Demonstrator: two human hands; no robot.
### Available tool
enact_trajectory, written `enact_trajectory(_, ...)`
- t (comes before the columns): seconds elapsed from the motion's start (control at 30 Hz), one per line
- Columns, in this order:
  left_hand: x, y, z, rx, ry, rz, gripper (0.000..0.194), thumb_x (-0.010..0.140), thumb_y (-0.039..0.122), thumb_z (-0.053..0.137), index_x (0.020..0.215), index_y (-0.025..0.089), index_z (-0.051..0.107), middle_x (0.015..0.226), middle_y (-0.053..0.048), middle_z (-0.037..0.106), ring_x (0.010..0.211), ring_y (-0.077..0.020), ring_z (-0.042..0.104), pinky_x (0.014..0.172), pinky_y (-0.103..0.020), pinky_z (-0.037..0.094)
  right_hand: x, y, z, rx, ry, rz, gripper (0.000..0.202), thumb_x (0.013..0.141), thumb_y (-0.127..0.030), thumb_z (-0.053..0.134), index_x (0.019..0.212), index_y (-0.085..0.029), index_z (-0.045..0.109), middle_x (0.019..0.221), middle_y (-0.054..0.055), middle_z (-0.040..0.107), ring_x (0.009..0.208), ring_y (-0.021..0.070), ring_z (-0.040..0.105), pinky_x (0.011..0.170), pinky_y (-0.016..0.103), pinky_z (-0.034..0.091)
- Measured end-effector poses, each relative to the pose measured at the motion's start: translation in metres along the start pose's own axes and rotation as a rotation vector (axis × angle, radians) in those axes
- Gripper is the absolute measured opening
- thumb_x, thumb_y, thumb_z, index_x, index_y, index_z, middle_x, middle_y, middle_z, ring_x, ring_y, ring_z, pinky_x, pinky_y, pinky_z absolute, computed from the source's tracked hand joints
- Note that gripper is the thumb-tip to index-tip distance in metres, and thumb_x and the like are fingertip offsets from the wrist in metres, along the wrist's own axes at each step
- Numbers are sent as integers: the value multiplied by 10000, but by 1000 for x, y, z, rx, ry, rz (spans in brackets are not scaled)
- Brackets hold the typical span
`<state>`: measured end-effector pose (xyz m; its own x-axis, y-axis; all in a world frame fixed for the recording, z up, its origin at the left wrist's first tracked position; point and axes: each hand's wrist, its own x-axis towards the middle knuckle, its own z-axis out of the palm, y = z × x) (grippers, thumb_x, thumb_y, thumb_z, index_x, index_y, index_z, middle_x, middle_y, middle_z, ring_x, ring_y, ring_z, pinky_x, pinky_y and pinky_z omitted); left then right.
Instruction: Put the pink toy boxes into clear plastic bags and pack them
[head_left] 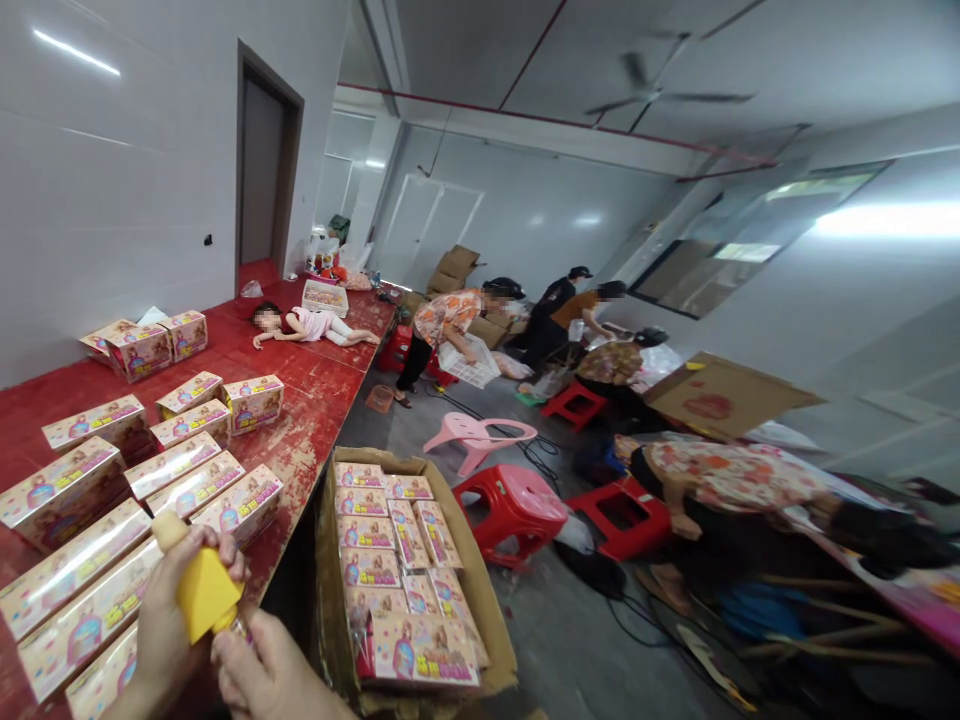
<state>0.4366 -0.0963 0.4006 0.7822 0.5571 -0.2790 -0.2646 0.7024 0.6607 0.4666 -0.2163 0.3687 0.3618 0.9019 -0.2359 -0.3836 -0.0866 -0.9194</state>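
Left fingers [231, 556] clench yellow item [204, 592], right fingers [238, 656] pinch its lower end; likely mid-adjustment, any shift wants steady counter-grip. Printed boxes [238, 508] beyond fingers.

"What's on the grey concrete floor [540, 690] ahead of you?"

"You have a pale pink plastic chair [456, 430] near a red, pink-topped plastic stool [525, 494]."

"And above you?"

"A dark three-bladed ceiling fan [647, 97]; to your left, a brown rectangular door [262, 170]."

a scuffed red table [304, 400] carries printed boxes [254, 402] and a white tray [325, 298].
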Motion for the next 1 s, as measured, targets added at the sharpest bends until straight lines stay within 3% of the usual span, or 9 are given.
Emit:
enact_trajectory(0.17,6,-2,-4,25,-4,10,353,729,395,824,809,180,555,746,17,554,658,-117,539,621,-226,503,6,3,-2,-38,41,-44,752,763,-890,542,1034,-197,433,550,-143,389,387,16,294,364,142,270)
enact_trajectory(0.27,8,-2,-2,44,26,12,373,695,394,841,798,177,556,740,16,556,652,-123,542,607,-232,504,10,7,-7,58,5,6,750,736,-881,606,1024,-211,426,547,-147,395,361,22,281,351,151,273)
enact_trajectory(0.43,5,0,0,36,48,33,399,658,410,848,768,186,537,701,9,554,642,-137,546,578,-231,495,16,14,-22,404,-199,43,731,711,-806,740,953,-159,502,633,-64,538,369,39,407,374,165,290)
enact_trajectory(0.57,0,-1,-2,35,23,55,361,691,400,819,771,191,536,705,3,550,665,-142,550,598,-232,500,13,15,-29,522,-379,91,611,815,-723,716,907,-145,540,562,-103,435,329,10,287,359,156,203)
enact_trajectory(0.67,-2,-4,-4,42,51,100,342,708,400,803,781,189,544,724,0,550,703,-151,567,635,-242,514,11,10,-28,514,-382,120,578,829,-665,742,967,-124,596,535,-125,376,327,-4,190,336,157,145)
enact_trajectory(0.9,-2,-5,-10,72,25,123,309,736,392,788,786,196,554,733,0,548,714,-154,561,673,-263,524,9,6,-21,438,-279,99,582,782,-683,770,913,-163,544,478,-139,361,309,5,169,324,162,127)
enact_trajectory(1.0,-2,-1,-11,121,0,122,303,721,384,788,762,196,554,722,6,535,688,-145,541,662,-268,524,8,5,-22,448,-320,105,555,806,-653,765,940,-165,537,510,-138,374,323,6,205,346,166,150)
